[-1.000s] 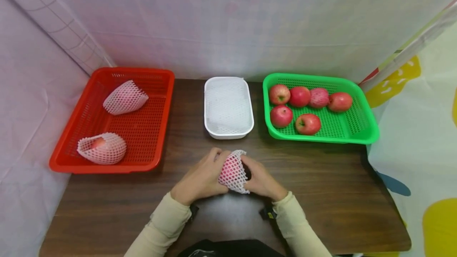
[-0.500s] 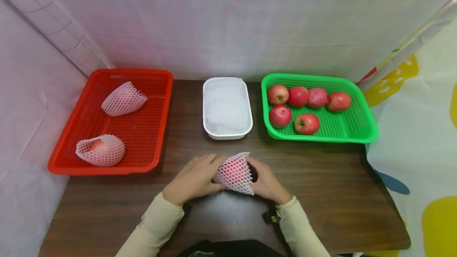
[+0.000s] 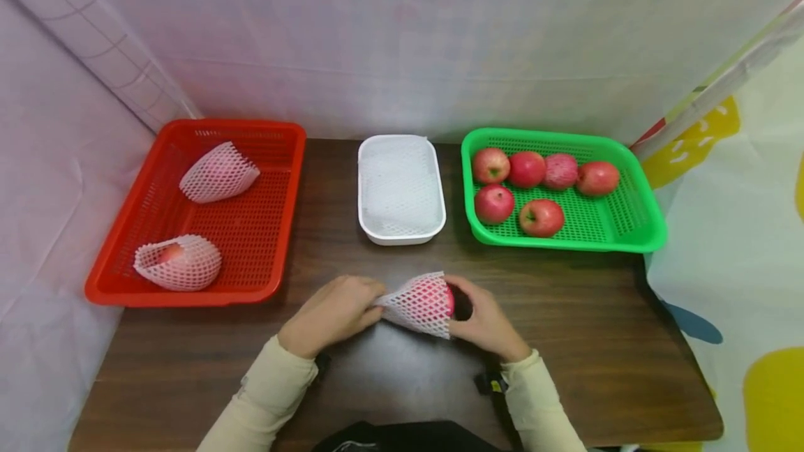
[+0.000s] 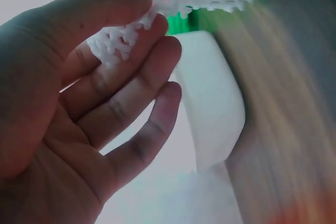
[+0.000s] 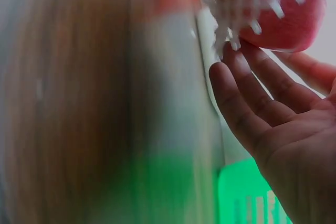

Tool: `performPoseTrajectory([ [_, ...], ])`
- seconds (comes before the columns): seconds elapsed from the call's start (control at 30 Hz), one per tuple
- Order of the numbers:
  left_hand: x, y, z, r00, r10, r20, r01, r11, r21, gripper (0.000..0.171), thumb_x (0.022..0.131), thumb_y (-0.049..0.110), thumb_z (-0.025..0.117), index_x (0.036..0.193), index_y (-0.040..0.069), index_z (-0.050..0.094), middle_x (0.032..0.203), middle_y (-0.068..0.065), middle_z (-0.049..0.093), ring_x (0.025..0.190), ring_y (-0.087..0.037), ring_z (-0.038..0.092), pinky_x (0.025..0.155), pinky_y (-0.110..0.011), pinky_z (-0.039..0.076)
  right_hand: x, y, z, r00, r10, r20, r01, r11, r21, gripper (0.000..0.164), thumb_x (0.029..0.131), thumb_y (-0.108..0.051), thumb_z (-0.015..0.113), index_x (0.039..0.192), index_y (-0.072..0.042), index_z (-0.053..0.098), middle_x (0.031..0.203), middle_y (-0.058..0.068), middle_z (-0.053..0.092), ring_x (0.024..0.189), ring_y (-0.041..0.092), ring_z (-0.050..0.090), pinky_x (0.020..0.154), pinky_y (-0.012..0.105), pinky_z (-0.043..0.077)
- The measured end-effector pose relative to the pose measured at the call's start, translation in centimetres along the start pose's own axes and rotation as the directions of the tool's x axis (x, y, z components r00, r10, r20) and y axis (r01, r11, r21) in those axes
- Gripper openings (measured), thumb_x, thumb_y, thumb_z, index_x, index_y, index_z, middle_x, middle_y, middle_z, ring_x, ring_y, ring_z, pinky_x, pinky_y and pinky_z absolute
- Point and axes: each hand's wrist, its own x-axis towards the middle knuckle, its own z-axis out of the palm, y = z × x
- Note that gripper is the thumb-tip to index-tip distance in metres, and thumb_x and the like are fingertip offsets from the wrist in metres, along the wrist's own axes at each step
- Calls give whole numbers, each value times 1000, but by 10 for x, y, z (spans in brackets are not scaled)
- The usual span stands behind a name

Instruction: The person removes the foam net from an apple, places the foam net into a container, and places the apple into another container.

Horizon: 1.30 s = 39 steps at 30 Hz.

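- Left hand [image 3: 333, 312]: thumb and forefinger pinch the gathered end of the foam net [image 3: 414, 304]; the other fingers are loosely curved and apart.
- Right hand [image 3: 486, 316]: half spread in a C shape, thumb and fingertips holding opposite sides of the net's wide end.
- Apple [image 3: 450, 300]: inside the net, between the hands and nearer the right; its bare end faces the right palm.
- Change: the left hand has moved away from the apple, and the net now stretches into a narrow tail. Judgement: the net is being drawn lengthwise over the fruit; covering appears incomplete at the right end.
- White tray [image 3: 402, 239]: just ahead of both hands; its near wall limits forward reach.
- Red basket [image 3: 188, 299]: left and ahead of the left hand, holding two netted fruits [image 3: 220, 174]; its near rim is the edge to lift over.
- Green basket [image 3: 565, 245]: right and ahead of the right hand, holding loose apples [image 3: 541, 218].
- Table [image 3: 565, 333]: gives wide sideways room right of the right hand.
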Motion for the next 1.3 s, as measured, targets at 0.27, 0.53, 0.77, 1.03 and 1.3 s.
performPoseTrajectory([
  [0.27, 12, -12, -41, 988, -46, -146, 61, 993, 97, 12, 79, 12, 74, 80, 15, 62, 71, 5, 56, 59, -14, 52, 53, -33, 45, -17, 3, -35, 983, 124, -136, -120, 992, 39, 65, 76, -24, 90, 133, -21, 59, 126, -6, 62, 108, 19, 61, 86, 41, 55],
  [0.53, 60, -28, -113, 945, -73, -319, 138, 973, 185, 8, 88, 12, 68, 91, 4, 67, 78, -8, 63, 66, -26, 57, 61, -42, 50, -23, 4, -40, 980, 126, -151, -129, 992, -6, 66, 75, -24, 91, 133, -19, 59, 126, -7, 62, 109, 18, 60, 85, 41, 54],
  [0.77, 123, -59, -116, 932, -106, -345, 207, 940, 270, 10, 89, 8, 65, 95, 1, 66, 83, -16, 68, 72, -37, 65, 63, -50, 52, -24, 2, -37, 982, 118, -147, -121, 993, -10, 67, 75, -27, 91, 133, -19, 59, 125, -7, 63, 110, 18, 60, 85, 45, 54],
  [1.03, 158, -98, -62, 958, -282, -42, 275, 877, 394, 14, 97, 5, 56, 106, 7, 67, 94, -18, 69, 81, -42, 66, 68, -54, 53, -27, 6, -36, 983, 116, -140, -118, 993, -7, 67, 75, -22, 91, 134, -18, 58, 126, -4, 63, 111, 17, 59, 86, 44, 54],
  [1.3, 166, -112, -28, 933, -333, 139, 253, 879, 405, 19, 100, 5, 51, 102, 7, 70, 105, -17, 70, 93, -38, 66, 77, -53, 51, -22, -14, -39, 987, 81, -137, -84, 996, -17, 68, 73, -7, 90, 132, -2, 57, 124, 10, 64, 109, 23, 60, 85, 44, 54],
])
